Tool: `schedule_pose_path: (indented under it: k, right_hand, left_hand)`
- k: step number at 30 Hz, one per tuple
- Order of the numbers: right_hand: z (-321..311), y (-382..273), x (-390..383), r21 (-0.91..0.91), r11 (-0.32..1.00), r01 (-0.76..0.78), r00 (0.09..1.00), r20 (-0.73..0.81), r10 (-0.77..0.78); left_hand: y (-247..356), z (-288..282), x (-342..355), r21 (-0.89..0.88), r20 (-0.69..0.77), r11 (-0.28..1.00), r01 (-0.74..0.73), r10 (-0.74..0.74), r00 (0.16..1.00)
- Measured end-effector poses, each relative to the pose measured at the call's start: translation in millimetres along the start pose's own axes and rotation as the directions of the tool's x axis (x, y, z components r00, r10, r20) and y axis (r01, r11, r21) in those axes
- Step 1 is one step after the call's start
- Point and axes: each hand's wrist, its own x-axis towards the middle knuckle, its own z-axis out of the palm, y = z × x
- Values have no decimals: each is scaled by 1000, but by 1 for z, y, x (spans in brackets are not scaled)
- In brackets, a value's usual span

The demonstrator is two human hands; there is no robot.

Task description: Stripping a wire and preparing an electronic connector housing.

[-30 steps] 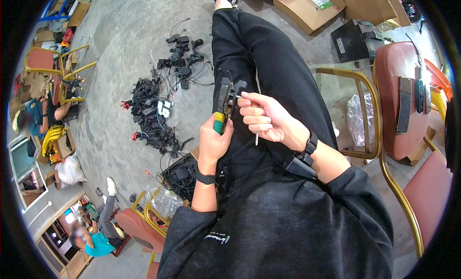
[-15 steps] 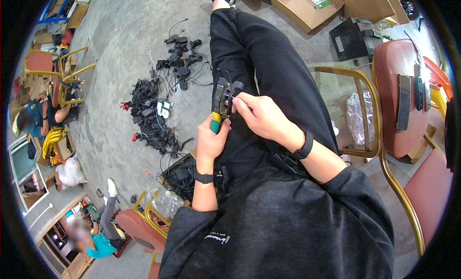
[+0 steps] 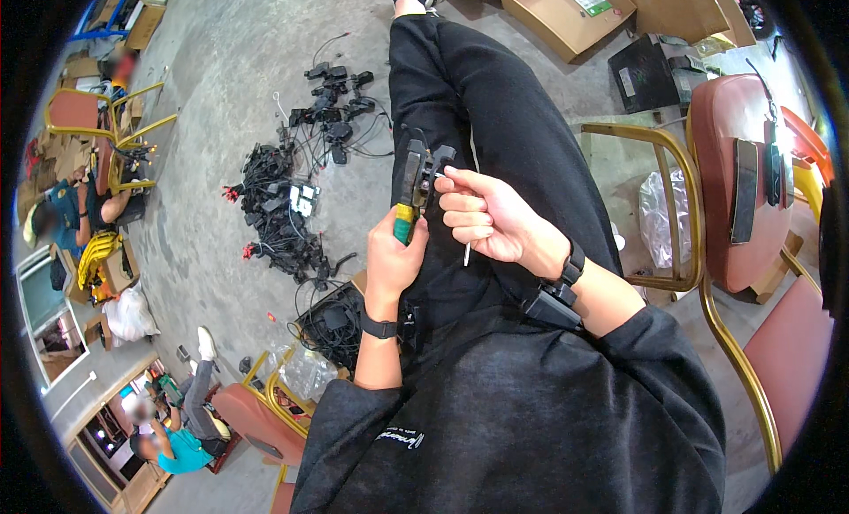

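Observation:
My left hand is closed round the yellow-and-green handle of a tool, held upright over my legs with a black device at its upper end; where tool and device divide I cannot tell. My right hand, fingers curled, pinches a thin pale rod whose top end is at the device’s right side, near my thumb and fingertip. The rod’s middle is hidden by my fingers.
Black devices and cables lie heaped on the floor at left. A chair stands at right, open cardboard boxes at top right. Two people sit at the left side, near more chairs and piles of goods.
My right hand turned back-up half a second ago and has now rolled back, showing its curled fingers and the rod again. My left hand and the device have shifted slightly right.

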Motion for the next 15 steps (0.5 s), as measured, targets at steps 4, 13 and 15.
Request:
schedule_pose_path:
  k: [4,13,15]
  right_hand:
    - [0,4,0,-388,908,156,986,2,-168]
    - [-5,9,5,-700,-710,84,610,599,-518]
    - [-4,11,5,-940,-233,249,726,340,-598]
  left_hand:
    - [6,-1,0,49,-1,999,0,0,1000]
    - [-7,0,0,-260,37,957,129,-124,992]
    - [-12,-1,0,-185,33,978,97,-93,995]
